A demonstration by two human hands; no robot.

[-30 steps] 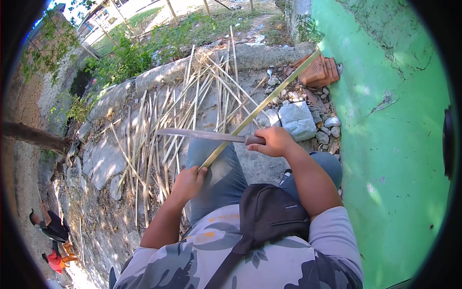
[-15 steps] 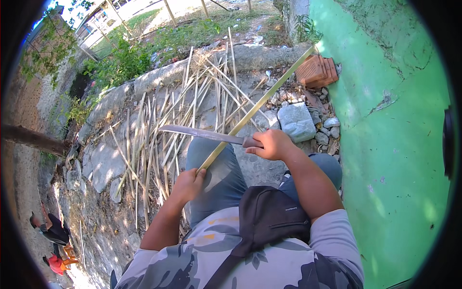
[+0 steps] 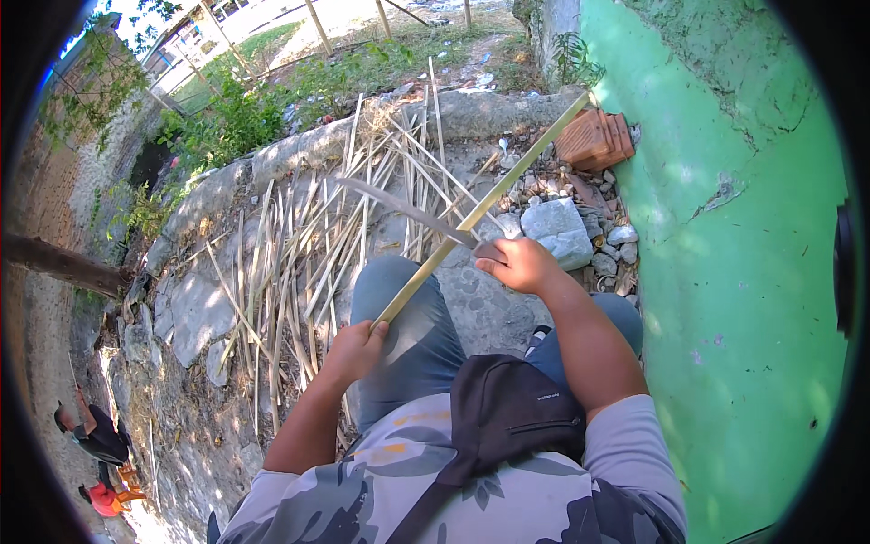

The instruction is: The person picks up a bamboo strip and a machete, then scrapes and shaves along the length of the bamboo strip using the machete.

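Note:
A long, flat, pale yellow-green bamboo strip (image 3: 515, 173) slants from my left knee up to the far right. My left hand (image 3: 356, 352) is closed around its near end, beside the knee. My right hand (image 3: 518, 265) grips the dark handle of a machete (image 3: 403, 207). Its long blade points to the far left and crosses the strip about midway, seemingly touching it. Beyond my knees, many thin split strips (image 3: 362, 195) lie in a loose, criss-crossed heap on the stone ground.
A pale stone block (image 3: 556, 230) and rubble lie right of the heap, with stacked terracotta bricks (image 3: 594, 138) behind. A green wall (image 3: 734, 272) rises close on my right. A low stone kerb (image 3: 299, 147) borders the far side. Two people (image 3: 101, 440) are at the lower left.
The machete has moved farther up the strip, its tip swinging away and slightly right. My right hand has shifted slightly right and away. My left hand stays at the near end.

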